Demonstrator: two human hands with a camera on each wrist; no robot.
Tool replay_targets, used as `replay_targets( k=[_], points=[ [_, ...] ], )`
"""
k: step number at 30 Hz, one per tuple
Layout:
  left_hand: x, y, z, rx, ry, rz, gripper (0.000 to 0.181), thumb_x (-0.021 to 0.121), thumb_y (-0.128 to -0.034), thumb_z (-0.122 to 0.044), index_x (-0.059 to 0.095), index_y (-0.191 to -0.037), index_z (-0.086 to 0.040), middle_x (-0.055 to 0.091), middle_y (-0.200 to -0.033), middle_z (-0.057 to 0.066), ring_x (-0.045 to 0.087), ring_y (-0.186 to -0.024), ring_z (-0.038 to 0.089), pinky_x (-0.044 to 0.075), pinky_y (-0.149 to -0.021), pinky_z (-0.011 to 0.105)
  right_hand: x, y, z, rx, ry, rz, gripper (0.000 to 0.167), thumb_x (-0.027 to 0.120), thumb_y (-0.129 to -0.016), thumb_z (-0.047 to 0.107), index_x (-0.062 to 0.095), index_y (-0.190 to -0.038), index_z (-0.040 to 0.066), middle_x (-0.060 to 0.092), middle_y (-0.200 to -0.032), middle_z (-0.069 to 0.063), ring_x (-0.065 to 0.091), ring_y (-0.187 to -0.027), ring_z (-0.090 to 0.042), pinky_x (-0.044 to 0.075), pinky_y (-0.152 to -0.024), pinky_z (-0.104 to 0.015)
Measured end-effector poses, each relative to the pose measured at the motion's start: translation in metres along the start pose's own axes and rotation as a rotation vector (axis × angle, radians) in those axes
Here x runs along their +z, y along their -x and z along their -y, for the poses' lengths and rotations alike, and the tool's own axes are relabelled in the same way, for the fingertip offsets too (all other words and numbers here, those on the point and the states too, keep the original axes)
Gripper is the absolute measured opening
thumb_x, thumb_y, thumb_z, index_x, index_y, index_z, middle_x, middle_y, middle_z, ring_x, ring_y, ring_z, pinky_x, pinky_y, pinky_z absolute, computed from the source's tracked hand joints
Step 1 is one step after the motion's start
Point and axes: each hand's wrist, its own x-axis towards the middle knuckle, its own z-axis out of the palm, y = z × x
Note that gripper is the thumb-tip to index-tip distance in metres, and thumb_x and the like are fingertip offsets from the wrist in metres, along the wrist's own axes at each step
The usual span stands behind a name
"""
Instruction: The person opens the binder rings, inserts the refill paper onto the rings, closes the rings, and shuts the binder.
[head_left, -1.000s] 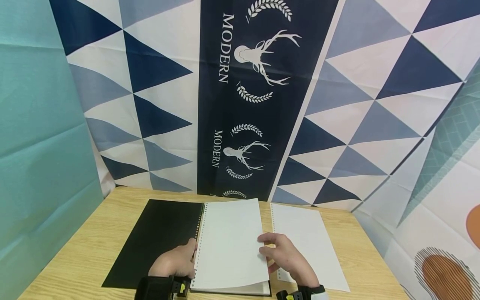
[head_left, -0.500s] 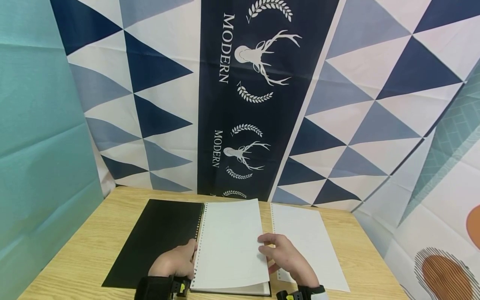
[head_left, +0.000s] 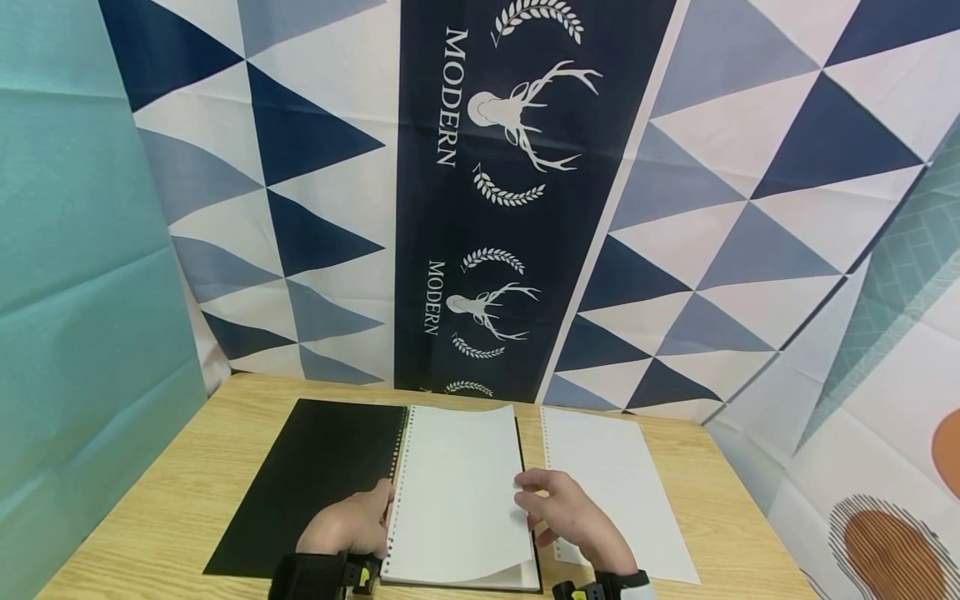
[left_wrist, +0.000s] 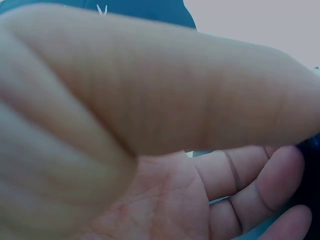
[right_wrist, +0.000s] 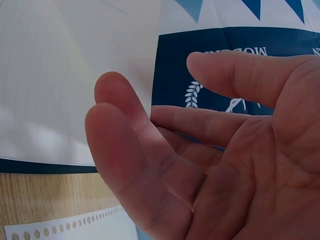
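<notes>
A white punched sheet (head_left: 461, 483) lies over the right side of an opened loose-leaf binder, its near right corner slightly raised. The binder's black cover (head_left: 307, 483) is spread to the left. My left hand (head_left: 348, 521) grips the binder at its ring spine; in the left wrist view the thumb crosses in front and hides what the fingertips meet. My right hand (head_left: 566, 508) is at the sheet's right edge. In the right wrist view, the fingers (right_wrist: 165, 112) are loosely bent near that edge, with the thumb standing apart.
Another punched sheet (head_left: 622, 492) lies on the wooden table (head_left: 720, 500) to the right, partly under my right hand in view. A patterned cloth (head_left: 480, 208) hangs behind the table's far edge, and a teal cloth (head_left: 90, 250) hangs at the left.
The sheet's right side has come down and slightly left, uncovering a black strip of the binder's right edge. My left hand stays in place; my right hand has barely moved.
</notes>
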Motion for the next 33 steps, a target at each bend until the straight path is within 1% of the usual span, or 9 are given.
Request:
replay_targets(
  k=[5,11,15,18,22,25,29,33],
  points=[
    [0.0005,0.0004,-0.0016,-0.008,-0.018,-0.014,0.064,0.07,-0.0696,0.013,0.048,-0.128,-0.001,0.056,-0.081,0.01,0.053,-0.072,0.025,0.037,-0.063,0.036,-0.0005,0.0005,0.0009,0.001,-0.001,0.001,0.043,0.062,-0.099,0.018,0.059,-0.134,-0.007,0.067,-0.117,-0.015,0.065,-0.075,-0.019,0.059,-0.062,-0.04],
    [0.0019,0.0013,-0.0048,-0.046,-0.017,0.002,0.072,0.07,-0.066,0.015,0.045,-0.131,-0.001,0.056,-0.082,0.011,0.053,-0.072,0.026,0.037,-0.062,0.036,-0.0008,0.001,0.002,0.014,0.004,-0.007,0.043,0.062,-0.099,0.018,0.059,-0.133,-0.008,0.068,-0.111,-0.013,0.064,-0.074,-0.019,0.059,-0.062,-0.04],
    [0.0039,0.0014,-0.0062,-0.079,-0.038,0.014,0.071,0.071,-0.0635,0.015,0.045,-0.127,-0.003,0.056,-0.083,0.01,0.053,-0.071,0.025,0.036,-0.061,0.036,-0.0003,0.001,0.0011,0.016,0.01,-0.015,0.044,0.063,-0.098,0.019,0.059,-0.133,-0.008,0.067,-0.109,-0.013,0.063,-0.074,-0.019,0.059,-0.061,-0.039],
    [0.0052,0.0018,-0.0074,-0.089,-0.044,0.024,0.07,0.071,-0.0613,0.015,0.043,-0.123,-0.004,0.057,-0.082,0.011,0.053,-0.07,0.025,0.037,-0.06,0.035,-0.0001,0.0004,-0.0002,0.013,0.02,-0.019,0.044,0.063,-0.098,0.019,0.059,-0.133,-0.008,0.067,-0.105,-0.012,0.064,-0.072,-0.019,0.059,-0.06,-0.039],
    [0.0054,0.0032,-0.0081,-0.086,-0.025,0.04,0.073,0.071,-0.061,0.015,0.041,-0.125,-0.004,0.056,-0.083,0.011,0.053,-0.071,0.026,0.037,-0.061,0.035,-0.0001,0.0002,-0.0009,0.006,0.036,-0.023,0.043,0.063,-0.098,0.018,0.059,-0.133,-0.009,0.067,-0.104,-0.013,0.064,-0.071,-0.019,0.059,-0.059,-0.039],
    [0.0045,0.0039,-0.0067,-0.073,-0.024,0.048,0.072,0.07,-0.0622,0.013,0.041,-0.126,-0.004,0.056,-0.082,0.011,0.053,-0.071,0.026,0.037,-0.062,0.036,-0.0005,0.0005,-0.0005,0.001,0.04,-0.015,0.042,0.063,-0.099,0.018,0.06,-0.132,-0.008,0.067,-0.107,-0.013,0.064,-0.071,-0.019,0.059,-0.059,-0.038],
    [0.0023,0.0047,-0.004,-0.056,-0.028,0.058,0.075,0.073,-0.0624,0.008,0.042,-0.129,-0.003,0.057,-0.083,0.011,0.053,-0.074,0.027,0.037,-0.065,0.036,-0.0018,0.0008,-0.001,-0.005,0.036,0.015,0.038,0.062,-0.099,0.019,0.063,-0.128,-0.005,0.068,-0.102,-0.011,0.066,-0.07,-0.019,0.057,-0.058,-0.037],
    [0.0009,0.0052,-0.0015,-0.048,-0.013,0.067,0.084,0.074,-0.0604,0.008,0.041,-0.137,-0.002,0.057,-0.082,0.01,0.052,-0.074,0.027,0.036,-0.067,0.035,-0.0022,0.0,-0.0026,-0.014,0.047,0.049,0.03,0.062,-0.1,0.022,0.069,-0.12,0.0,0.07,-0.097,-0.006,0.067,-0.07,-0.017,0.056,-0.058,-0.035]
  ],
)
